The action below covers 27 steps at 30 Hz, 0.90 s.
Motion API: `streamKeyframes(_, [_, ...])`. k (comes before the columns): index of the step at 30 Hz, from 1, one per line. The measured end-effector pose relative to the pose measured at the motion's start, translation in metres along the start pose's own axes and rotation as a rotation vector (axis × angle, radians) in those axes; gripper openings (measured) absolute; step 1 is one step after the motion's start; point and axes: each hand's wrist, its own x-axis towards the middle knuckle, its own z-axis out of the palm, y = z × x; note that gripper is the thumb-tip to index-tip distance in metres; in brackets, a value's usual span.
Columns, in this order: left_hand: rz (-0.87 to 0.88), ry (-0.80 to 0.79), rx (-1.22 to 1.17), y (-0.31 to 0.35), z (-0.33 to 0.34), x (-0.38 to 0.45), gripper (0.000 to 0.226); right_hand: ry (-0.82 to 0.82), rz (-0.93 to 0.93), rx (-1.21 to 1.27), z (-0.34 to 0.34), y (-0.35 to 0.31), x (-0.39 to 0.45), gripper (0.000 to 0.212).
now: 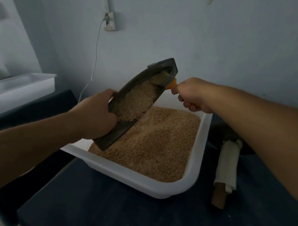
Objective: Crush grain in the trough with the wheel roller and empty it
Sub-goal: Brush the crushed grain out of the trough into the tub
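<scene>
A dark boat-shaped trough (115, 136) is tilted steeply over a white plastic tub (134, 180), its low end just above the grain (159, 149) that fills the tub. More grain (135, 101) lies inside the trough. My left hand (95, 116) grips the trough's near side. My right hand (193, 95) holds a brush with an orange handle (172, 86), whose head reaches into the trough's raised end. The wheel roller (227, 169), its handle wrapped in white cloth, lies on the table to the right of the tub.
The tub sits on a dark blue table (102, 224). A second white tub (12, 89) stands on another dark table at the back left. A white cable (95, 51) runs down from a wall socket (109, 21) behind the trough.
</scene>
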Motion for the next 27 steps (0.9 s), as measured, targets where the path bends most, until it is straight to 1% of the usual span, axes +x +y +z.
streamKeyframes(4, [0.026, 0.016, 0.125, -0.002, 0.002, 0.003, 0.054, -0.008, 0.014, 0.005, -0.003, 0.013, 0.004, 0.013])
streamKeyframes(7, [0.071, 0.060, 0.216, -0.002, 0.003, 0.003, 0.053, -0.022, 0.009, 0.055, -0.006, 0.018, 0.006, 0.011])
streamKeyframes(10, [0.123, 0.105, 0.256, -0.003, 0.002, 0.003, 0.051, -0.059, 0.020, 0.164, -0.009, 0.020, 0.007, 0.008])
streamKeyframes(14, [0.204, 0.160, 0.312, 0.000, -0.001, 0.003, 0.049, -0.122, 0.015, 0.330, -0.008, 0.016, 0.009, 0.013])
streamKeyframes(17, [0.251, 0.200, 0.352, 0.002, -0.003, 0.004, 0.054, -0.145, 0.024, 0.460, -0.011, 0.015, 0.008, 0.014])
streamKeyframes(21, [0.259, 0.213, 0.383, 0.001, -0.003, 0.003, 0.055, -0.166, 0.036, 0.497, -0.016, 0.016, 0.008, 0.024])
streamKeyframes(27, [0.356, 0.310, 0.523, -0.004, -0.005, 0.001, 0.059, -0.190, 0.009, 0.489, -0.015, 0.014, 0.006, 0.016])
